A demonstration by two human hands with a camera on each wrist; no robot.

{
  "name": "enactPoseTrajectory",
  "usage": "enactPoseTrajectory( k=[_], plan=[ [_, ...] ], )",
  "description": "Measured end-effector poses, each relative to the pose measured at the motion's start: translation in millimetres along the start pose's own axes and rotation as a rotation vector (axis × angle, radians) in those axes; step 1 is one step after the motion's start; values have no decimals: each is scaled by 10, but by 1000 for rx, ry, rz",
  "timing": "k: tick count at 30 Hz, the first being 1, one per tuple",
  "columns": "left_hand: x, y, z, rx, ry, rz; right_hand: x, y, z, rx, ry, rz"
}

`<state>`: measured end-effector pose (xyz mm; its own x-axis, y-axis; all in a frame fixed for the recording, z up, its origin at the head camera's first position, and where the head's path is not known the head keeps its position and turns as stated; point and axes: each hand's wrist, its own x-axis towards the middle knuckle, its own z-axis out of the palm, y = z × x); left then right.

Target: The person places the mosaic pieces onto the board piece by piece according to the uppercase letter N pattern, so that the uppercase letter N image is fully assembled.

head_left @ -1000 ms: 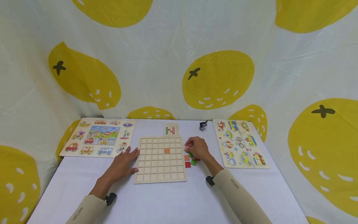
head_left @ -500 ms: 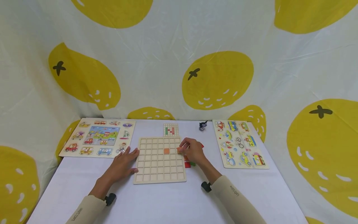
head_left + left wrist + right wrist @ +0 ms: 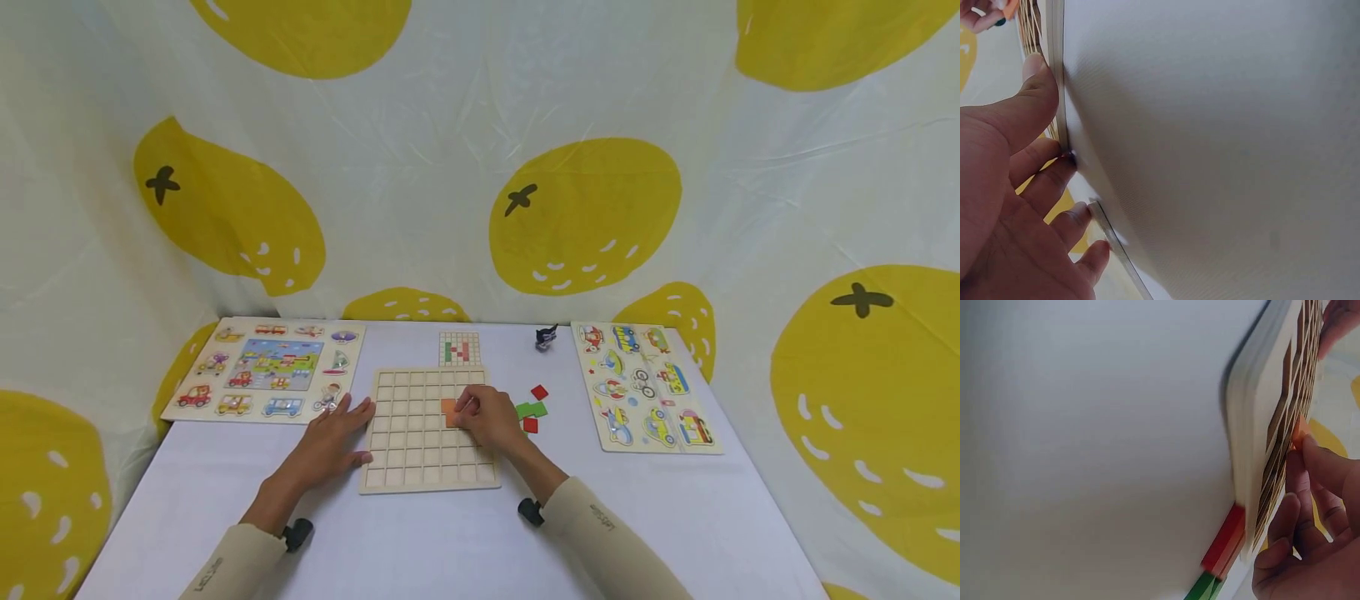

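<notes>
Backdrop: white curtain [image 3: 420,208] w/ large yellow fruit print, behind a white-covered worktop [image 3: 420,542]. Findings from my remote post:

Item 1, R side: I have my right hand [image 3: 483,415] pinching a square flat orange tile [image 3: 450,420] btwn thumb & fingers, over the square pale wooden grid board [image 3: 414,457]. Pos.: immediately on the near side of a second square orange tile [image 3: 447,405], which lies on the grid. R wrist view shows the held tile tilted, a corner proud of the grid; seating can't be confirmed.

Item 2, L side: my left hand [image 3: 333,437] has fingers spread, nothing in the grip, thumb & fingertips at the board's L edge. Adequate as a brace, IMO.

Item 3, stock: small square red tiles [image 3: 539,392] & flat green tiles [image 3: 531,410] lie loose to R of board. Small pale grid card printed w/ green & red squares [image 3: 459,350] sits just beyond the far edge.

Recs., step in hand (seating, in my judgement): set one tile edge against the cell wall first, lower the rest, then press flat w/ a fingertip. Release only once all corners sit level. Min. force: a hard push could skid it onto the divider or nudge its neighbour. Keep L brace firm so the board doesn't slide. Check pos. vs. card before release.
</notes>
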<state>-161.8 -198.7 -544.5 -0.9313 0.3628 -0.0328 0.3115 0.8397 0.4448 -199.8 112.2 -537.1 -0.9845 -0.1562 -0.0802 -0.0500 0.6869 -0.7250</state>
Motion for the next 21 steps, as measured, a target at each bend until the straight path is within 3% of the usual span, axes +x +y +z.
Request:
enactPoseTrajectory(
  k=[7, 12, 21],
  plan=[
    [10, -3, 10, 7, -2, 8, 10, -91, 55, -68, 11, 13],
    [11, -4, 20, 5, -4, 12, 2, -106, 45, -90, -25, 34],
    [-24, 21, -47, 26, 20, 27, 50, 58, -261, 28, -132, -37]
  ],
)
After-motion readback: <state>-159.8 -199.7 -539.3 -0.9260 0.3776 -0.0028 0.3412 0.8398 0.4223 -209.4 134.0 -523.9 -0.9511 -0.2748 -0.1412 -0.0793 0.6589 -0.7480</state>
